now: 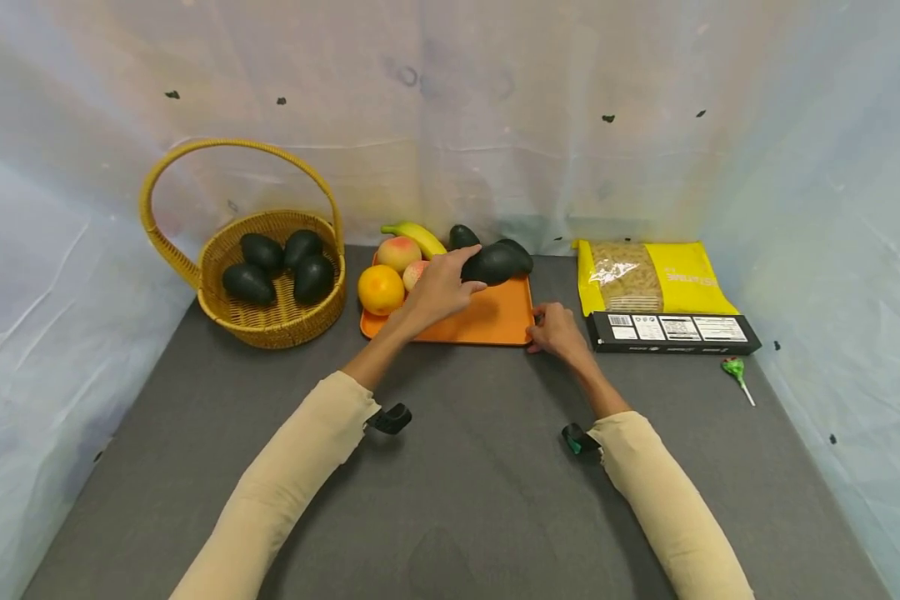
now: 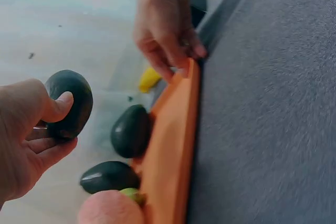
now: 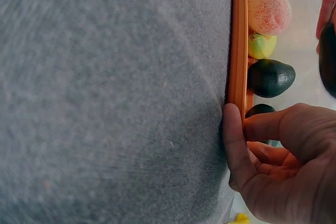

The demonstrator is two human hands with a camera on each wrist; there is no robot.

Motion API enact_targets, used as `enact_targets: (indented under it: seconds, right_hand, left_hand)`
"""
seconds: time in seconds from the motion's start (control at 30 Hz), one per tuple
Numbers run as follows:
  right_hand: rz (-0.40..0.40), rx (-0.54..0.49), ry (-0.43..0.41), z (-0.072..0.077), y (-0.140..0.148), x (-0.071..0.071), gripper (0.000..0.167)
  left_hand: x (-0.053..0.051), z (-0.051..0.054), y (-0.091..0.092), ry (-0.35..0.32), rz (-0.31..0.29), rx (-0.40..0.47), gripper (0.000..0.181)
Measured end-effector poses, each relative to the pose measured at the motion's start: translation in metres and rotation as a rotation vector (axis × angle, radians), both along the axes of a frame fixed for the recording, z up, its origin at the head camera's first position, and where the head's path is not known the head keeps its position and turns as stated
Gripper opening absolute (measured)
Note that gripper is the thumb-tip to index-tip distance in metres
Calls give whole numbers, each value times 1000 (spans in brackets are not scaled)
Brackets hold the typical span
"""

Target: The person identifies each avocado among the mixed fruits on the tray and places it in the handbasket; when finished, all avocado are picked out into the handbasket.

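In the left hand (image 1: 441, 290) is a dark green avocado (image 2: 73, 103), gripped between thumb and fingers above the orange tray (image 1: 487, 321). The right hand (image 1: 558, 329) pinches the tray's near right corner, as the right wrist view also shows. Two more avocados lie at the tray's back; one avocado (image 2: 131, 131) is partly hidden in the head view behind the held one. On the tray's left side are an orange (image 1: 381, 290), a peach (image 1: 398, 252), a second peach (image 1: 414, 273) partly covered by the left hand, and a banana (image 1: 418, 237).
A wicker basket (image 1: 270, 335) with a tall handle and several avocados stands at the left. To the right lie a yellow pasta bag (image 1: 686, 275), a black box (image 1: 675, 333) and a green lollipop (image 1: 733, 368). Pale sheeting (image 1: 495, 125) closes off the back and sides.
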State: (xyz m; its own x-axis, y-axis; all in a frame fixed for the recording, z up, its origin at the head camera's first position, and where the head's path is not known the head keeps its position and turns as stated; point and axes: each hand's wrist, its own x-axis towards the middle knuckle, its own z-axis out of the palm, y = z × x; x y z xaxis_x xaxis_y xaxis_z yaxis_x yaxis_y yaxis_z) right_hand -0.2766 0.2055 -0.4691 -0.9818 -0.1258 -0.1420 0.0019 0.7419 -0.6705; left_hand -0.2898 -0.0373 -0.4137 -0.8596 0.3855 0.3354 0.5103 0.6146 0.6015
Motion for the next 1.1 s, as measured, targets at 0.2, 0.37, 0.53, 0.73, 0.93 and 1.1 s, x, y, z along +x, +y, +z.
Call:
enact_targets:
  seconds: [0.2, 0.37, 0.53, 0.73, 0.93, 1.1]
  right_hand:
    - [3, 7, 5, 2, 2, 0, 47]
    - [0, 16, 7, 3, 2, 1, 47]
    - [2, 16, 13, 1, -2, 1, 48]
    - [2, 1, 9, -1, 0, 2, 48]
    - [-1, -10, 13, -1, 1, -1, 48]
    - [-1, -9, -1, -2, 0, -2, 49]
  left_hand:
    - [10, 16, -20, 23, 44, 2, 61]
    - [18, 20, -33, 18, 90, 31, 60]
    - [24, 20, -44, 72, 164, 51, 58]
    - [30, 22, -58, 116, 226, 69, 59]
    - [36, 29, -72, 148, 251, 55, 58]
    - [39, 32, -83, 155, 271, 51, 57]
